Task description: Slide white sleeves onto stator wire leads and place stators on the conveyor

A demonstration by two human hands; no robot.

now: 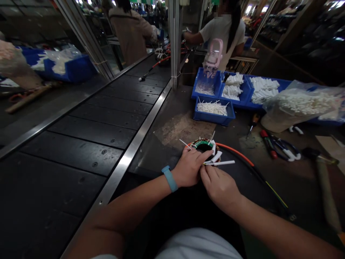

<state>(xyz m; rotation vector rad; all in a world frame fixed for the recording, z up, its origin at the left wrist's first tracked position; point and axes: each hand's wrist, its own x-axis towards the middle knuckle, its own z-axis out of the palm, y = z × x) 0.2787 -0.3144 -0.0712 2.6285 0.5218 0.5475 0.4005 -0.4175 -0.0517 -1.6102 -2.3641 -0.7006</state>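
A motor stator (201, 144) with green insulation and copper windings lies at the near edge of the bench. My left hand (190, 167), with a blue band on its wrist, is closed round the stator's near left side, its index finger across the front. Fingers pinched, my right hand (219, 185) is at the stator's near rim, by thin wires and a white sleeve (226, 163) that points right. What its fingertips grip is hidden. Other white sleeves (216, 157) stand on the rim. An orange-and-black cable (237, 152) curves away to the right.
Blue bins (214, 114) of white tubes and ties stand at the back, beside a plastic bag (296, 104). Screwdriver (252, 126), pliers (285, 147) and hammer (325, 187) lie right. A slatted conveyor (88, 144) with a metal edge runs left. Two co-workers stand beyond.
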